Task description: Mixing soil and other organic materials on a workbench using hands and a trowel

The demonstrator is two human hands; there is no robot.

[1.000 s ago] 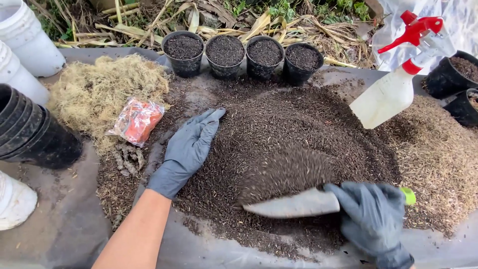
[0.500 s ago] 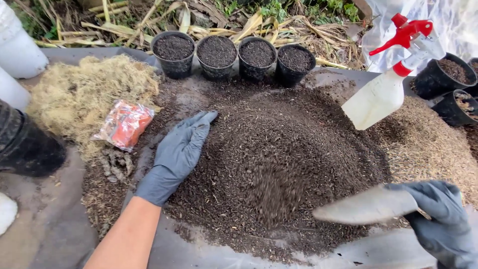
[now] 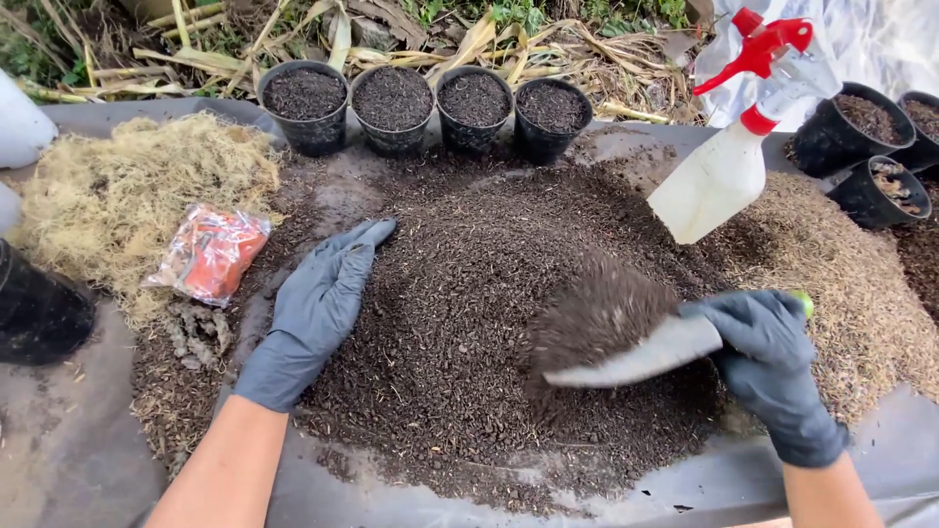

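Swinging back in from the right edge, the right hand [image 3: 768,367] now carries the trowel [image 3: 636,354] over the middle of the soil heap [image 3: 460,323], where half a second ago it hung out past the heap's rim. Its dark-gloved fingers are wrapped tight around the handle, a green tip peeking out behind the knuckles, and the pale blade is loaded with a blurred clump of dark soil. The left hand [image 3: 318,313] has hardly budged: gloved, flat, palm down, fingers held together, pressed against the heap's left slope with the fingertips pointing up and right. Just left of that hand lies an orange plastic packet [image 3: 210,252] at the edge of a pile of pale straw-like moss [image 3: 127,196]. Four black pots [image 3: 425,106], all filled with soil, line the far side of the heap. A white spray bottle [image 3: 729,166] with a red trigger stands tilted at the upper right, beside a spread of tan husks [image 3: 851,284].
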